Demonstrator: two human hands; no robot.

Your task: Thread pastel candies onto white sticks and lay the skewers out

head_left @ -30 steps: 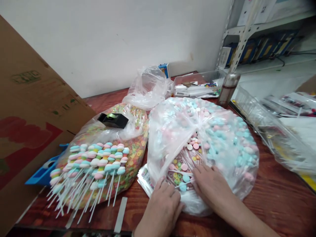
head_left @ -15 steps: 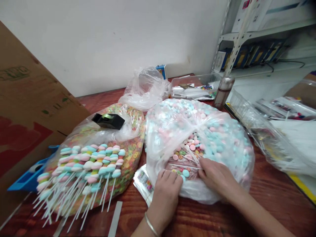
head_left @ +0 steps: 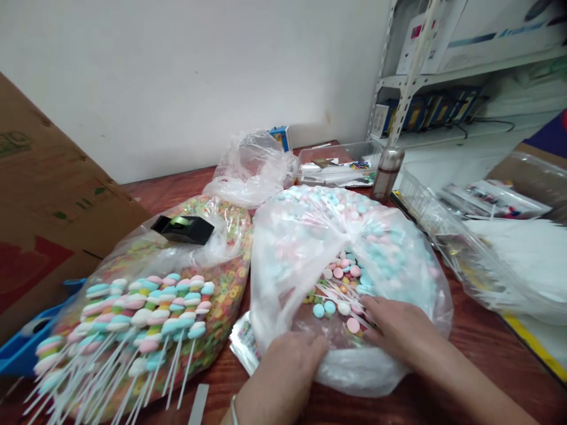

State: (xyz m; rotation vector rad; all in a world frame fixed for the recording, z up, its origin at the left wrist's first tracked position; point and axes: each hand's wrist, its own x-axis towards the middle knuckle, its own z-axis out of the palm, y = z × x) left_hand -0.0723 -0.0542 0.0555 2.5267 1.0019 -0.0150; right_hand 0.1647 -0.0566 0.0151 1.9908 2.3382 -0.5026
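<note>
A large clear plastic bag (head_left: 287, 260) full of pink, blue and white candies lies on the table before me. Through a gap at its front show loose round candies (head_left: 353, 325) and a bunch of thin white sticks (head_left: 334, 294). My left hand (head_left: 287, 369) is closed over the bag's front left fold, fingertips partly hidden. At the gap's right side, my right hand (head_left: 394, 327) has its fingers bent and closed on the plastic, beside the stick ends. To the left, candy skewers (head_left: 146, 313) on white sticks rest on a second bag (head_left: 230, 283) of coloured ring candies.
A black tape dispenser (head_left: 183, 229) sits on the left bag, near a cardboard box (head_left: 53, 195) and a blue dispenser (head_left: 26, 348). Behind are a crumpled bag (head_left: 252, 171), a clear tray (head_left: 336, 165) and a bottle (head_left: 387, 175). Clear bins (head_left: 469, 260) stand right. Small packets (head_left: 243, 342) lie between the bags.
The view has shifted, moving the bags slightly left and down. Sticks and loose candies in the gap have shifted and bunched near my right fingers. Both hands stay at the bag.
</note>
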